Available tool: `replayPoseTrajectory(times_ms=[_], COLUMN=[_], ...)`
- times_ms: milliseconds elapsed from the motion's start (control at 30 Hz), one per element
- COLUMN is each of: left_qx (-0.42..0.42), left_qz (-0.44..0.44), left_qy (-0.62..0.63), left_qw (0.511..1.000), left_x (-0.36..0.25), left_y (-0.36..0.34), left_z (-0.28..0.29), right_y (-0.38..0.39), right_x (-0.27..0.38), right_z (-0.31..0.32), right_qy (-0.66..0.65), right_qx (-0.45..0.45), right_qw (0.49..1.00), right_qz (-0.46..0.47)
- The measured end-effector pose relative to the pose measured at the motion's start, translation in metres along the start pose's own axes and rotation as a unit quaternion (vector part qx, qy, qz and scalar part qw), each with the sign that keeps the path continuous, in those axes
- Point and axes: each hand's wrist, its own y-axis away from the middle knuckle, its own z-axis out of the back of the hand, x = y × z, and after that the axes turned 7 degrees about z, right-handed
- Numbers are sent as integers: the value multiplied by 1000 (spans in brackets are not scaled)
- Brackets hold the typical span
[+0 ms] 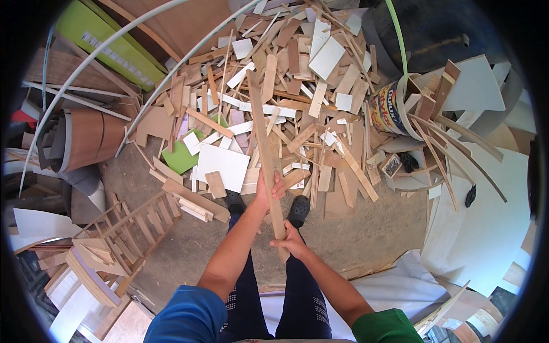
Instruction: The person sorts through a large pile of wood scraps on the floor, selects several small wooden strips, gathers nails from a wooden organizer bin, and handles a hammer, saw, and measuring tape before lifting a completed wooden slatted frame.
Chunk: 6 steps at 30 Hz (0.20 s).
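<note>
A long wooden board (265,137) stretches away from me, its far end over the scrap pile. My left hand (270,188) is closed around the board near its middle. Closer to my body, my right hand (291,242) grips the same board near its near end, thumb across the wood. Just beyond my hands, a square white panel (222,167) and a small tan wood block (215,184) lie at the near edge of the scrap pile (297,86). Part of the pile is hidden under the board.
To the right, a paint bucket (389,108) holds wood strips, with curved strips (457,150) jutting out. A small slatted wooden frame (137,228) stands at left, below a rolled brown sheet (94,137). My dark clogs (298,210) are on the floor at the pile's edge.
</note>
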Motion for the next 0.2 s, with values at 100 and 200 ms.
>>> replayPoseTrajectory(times_ms=[100,200], left_qx=[62,62], left_qz=[48,85], left_qy=[8,-4], left_qw=[997,994], left_x=[0,-2], left_y=[-2,-7], left_z=[9,16], right_y=[0,-5], right_x=[-12,-34], right_z=[-11,-17], right_qy=[25,24], right_qx=[-10,-10], right_qw=[999,999], right_qz=[36,31])
